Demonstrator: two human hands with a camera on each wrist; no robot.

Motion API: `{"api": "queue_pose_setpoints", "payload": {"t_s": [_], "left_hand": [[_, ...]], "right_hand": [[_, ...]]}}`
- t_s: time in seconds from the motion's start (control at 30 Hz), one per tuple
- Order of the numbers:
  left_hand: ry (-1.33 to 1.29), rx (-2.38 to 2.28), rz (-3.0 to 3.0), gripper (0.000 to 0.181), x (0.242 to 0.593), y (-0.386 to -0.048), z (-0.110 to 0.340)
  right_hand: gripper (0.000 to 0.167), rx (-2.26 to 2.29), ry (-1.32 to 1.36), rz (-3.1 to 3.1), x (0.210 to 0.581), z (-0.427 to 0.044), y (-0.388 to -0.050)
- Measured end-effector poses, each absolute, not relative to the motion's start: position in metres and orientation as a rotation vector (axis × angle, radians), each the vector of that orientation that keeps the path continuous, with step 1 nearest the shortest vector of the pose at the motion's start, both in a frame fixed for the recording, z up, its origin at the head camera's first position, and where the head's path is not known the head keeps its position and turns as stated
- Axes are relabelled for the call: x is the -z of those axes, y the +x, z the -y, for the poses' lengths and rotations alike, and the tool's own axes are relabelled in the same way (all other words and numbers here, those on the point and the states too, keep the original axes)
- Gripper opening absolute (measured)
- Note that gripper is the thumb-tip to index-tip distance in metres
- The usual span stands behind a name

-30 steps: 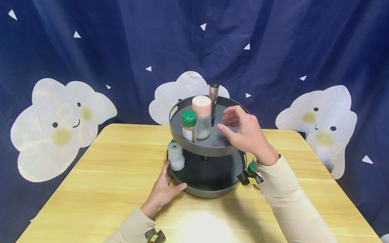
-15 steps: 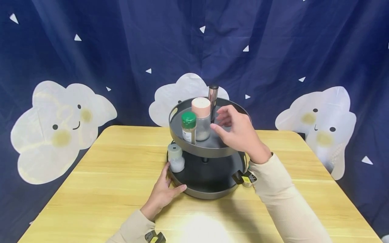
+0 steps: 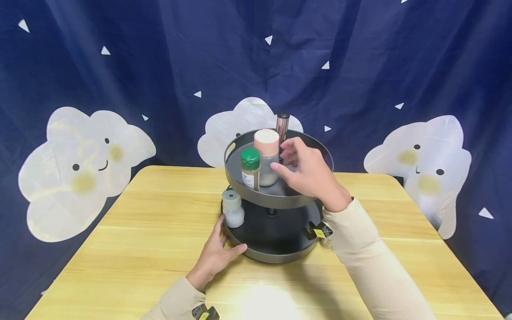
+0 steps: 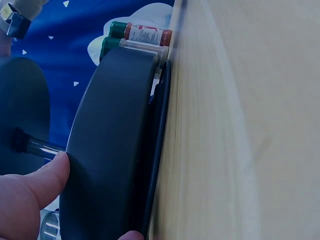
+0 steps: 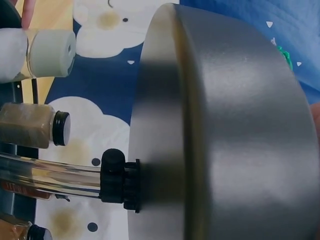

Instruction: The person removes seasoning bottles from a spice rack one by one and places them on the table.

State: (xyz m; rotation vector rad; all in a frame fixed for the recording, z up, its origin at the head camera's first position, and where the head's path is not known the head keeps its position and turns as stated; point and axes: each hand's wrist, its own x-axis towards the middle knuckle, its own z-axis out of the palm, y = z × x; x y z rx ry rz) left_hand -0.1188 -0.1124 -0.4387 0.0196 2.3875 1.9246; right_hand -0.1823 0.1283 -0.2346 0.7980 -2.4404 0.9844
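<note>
A dark two-tier turntable stands on the wooden table. My left hand holds the lower tier's rim at the front left, its thumb on the tray wall in the left wrist view. Over the upper tier is my right hand, fingers loosely bent, thumb tip at the side of a clear jar with a pink lid; whether it touches cannot be told. Beside that jar stands a green-capped spice bottle. A white shaker sits on the lower tier near my left fingers.
The turntable's central post rises behind the pink-lidded jar. Right of the turntable, mostly behind my sleeve, a bottle stands on the table. Green-capped bottles appear past the tray; small black-capped jars show in the right wrist view.
My right hand has moved left across the upper tier, up to the pink-lidded jar. My left hand has kept its place on the lower rim.
</note>
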Motion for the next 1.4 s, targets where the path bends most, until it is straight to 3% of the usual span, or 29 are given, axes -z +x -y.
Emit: {"api": "queue_pose_setpoints", "payload": {"t_s": [0.97, 1.4], "left_hand": [[0.03, -1.966, -2.358, 0.109, 0.437, -0.118, 0.112], [0.007, -1.944, -2.359, 0.11, 0.435, -0.117, 0.111]], "right_hand": [[0.051, -0.807, 0.807, 2.555, 0.233, -0.118, -0.195], [0.043, -0.702, 0.852, 2.497, 0.233, -0.116, -0.198]]}}
